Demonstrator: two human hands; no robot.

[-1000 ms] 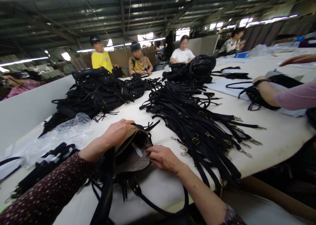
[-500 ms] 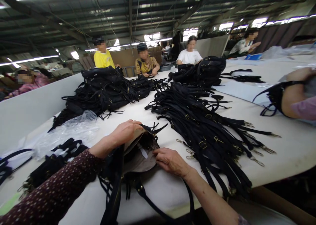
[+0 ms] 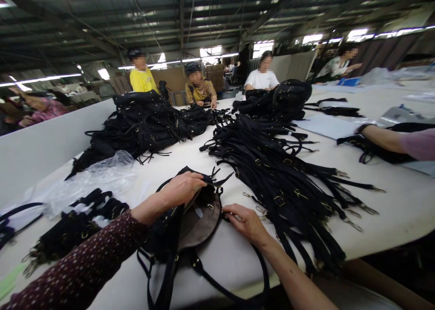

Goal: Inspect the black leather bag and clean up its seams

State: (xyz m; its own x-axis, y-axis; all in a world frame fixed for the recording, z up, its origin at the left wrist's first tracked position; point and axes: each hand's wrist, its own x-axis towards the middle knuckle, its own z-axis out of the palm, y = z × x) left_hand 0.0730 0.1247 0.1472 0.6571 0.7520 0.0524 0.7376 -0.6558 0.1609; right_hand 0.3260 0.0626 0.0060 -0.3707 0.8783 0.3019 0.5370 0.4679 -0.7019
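From the head camera, I have both hands at lower centre of the frame, on a black leather bag (image 3: 161, 237) lying on the white table (image 3: 401, 224) with its mouth facing up and away from me. The left hand (image 3: 180, 190), in a dark dotted sleeve (image 3: 74, 255), is curled over the bag's upper rim and seems to pinch it, though I can't see the thumb. The right hand (image 3: 244, 224) has its fingers pressed together against the opposite rim. I can't tell whether they pinch anything there. Held apart like this, the rim appears to be spread to expose the tan lining (image 3: 200, 224). The handles (image 3: 212, 279) trail toward the lower edge of the frame, probably left loose because the hands are busy at the mouth.

Just right of the right hand lies a long fan of black straps (image 3: 275, 183), their metal clips pointing toward the right of the frame, perhaps laid parallel so one can be drawn out easily. At left centre sits a heap of black bags (image 3: 142, 124), with crumpled plastic (image 3: 102, 178) in front of it. A co-worker's arm (image 3: 384, 138) enters from the right, its hand resting on another black bag (image 3: 411, 128).
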